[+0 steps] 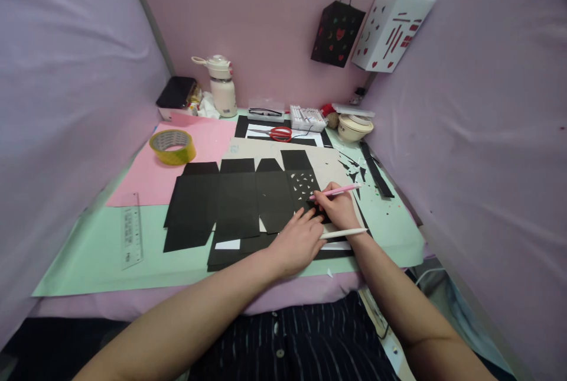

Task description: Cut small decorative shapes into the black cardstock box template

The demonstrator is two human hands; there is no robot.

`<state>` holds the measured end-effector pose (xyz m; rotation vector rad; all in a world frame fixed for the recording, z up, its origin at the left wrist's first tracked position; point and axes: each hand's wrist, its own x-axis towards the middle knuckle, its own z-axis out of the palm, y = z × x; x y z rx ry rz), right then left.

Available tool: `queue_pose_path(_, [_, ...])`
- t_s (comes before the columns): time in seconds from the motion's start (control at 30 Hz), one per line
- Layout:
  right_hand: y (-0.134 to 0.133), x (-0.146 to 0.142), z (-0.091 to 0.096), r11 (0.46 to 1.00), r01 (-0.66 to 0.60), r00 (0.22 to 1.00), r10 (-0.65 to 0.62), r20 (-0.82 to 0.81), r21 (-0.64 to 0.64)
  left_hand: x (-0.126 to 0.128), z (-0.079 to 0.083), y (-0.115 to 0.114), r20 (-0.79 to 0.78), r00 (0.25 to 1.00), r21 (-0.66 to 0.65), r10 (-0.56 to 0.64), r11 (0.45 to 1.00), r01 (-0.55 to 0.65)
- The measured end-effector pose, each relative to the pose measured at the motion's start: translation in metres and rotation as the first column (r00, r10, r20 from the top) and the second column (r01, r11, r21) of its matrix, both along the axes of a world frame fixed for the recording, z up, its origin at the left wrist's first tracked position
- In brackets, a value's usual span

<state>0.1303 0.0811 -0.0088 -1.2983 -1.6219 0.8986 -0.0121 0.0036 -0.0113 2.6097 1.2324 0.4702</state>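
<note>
A black card box template (237, 198) lies flat, with folded-out flaps and small cut-out shapes in its right panel. My right hand (339, 208) pinches a slim pink pen-style craft knife (339, 190), its tip down at that panel; the tip itself is too small to make out. My left hand (299, 239) rests on the template's lower right part with its fingers stretched out, close to my right hand. Beside its thumb and under my right wrist lies a white pen-shaped stick (343, 233). Grey board (330, 163) shows beneath the template.
Black scraps (354, 171) and a black strip (376, 171) lie at right. Red-handled scissors (280, 133), a marker box (308, 117) and a bowl (354, 128) stand behind. Yellow tape (181, 156), pink paper (146, 177), a clear ruler (132, 236) and a bottle (222, 88) are left. Paper lanterns (339, 35) hang above.
</note>
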Motion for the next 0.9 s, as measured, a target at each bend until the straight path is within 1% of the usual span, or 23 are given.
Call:
queue_pose_path(0.17, [0.0001,-0.0001,0.0003,1.000,-0.010,1.000,0.010,0.007,0.004,0.0000,-0.0005,0.0001,0.013,1.000,0.000,0.003,1.000,-0.003])
queue_pose_path(0.43, [0.0006,0.0001,-0.0008,1.000,-0.006,0.998,0.005,0.065,0.010,0.0001,0.0002,0.0000,0.007,1.000,-0.007,0.002,1.000,-0.002])
queue_pose_path(0.73, [0.0007,-0.0011,0.0008,1.000,0.001,0.998,-0.002,0.066,0.016,0.0000,0.0000,-0.0002,-0.001,1.000,0.003,0.004,1.000,-0.004])
queue_pose_path(0.9, [0.0014,-0.0010,-0.0012,1.000,0.000,0.998,0.001,0.067,-0.004,0.0007,0.0007,-0.0001,-0.001,1.000,-0.009,0.002,1.000,-0.002])
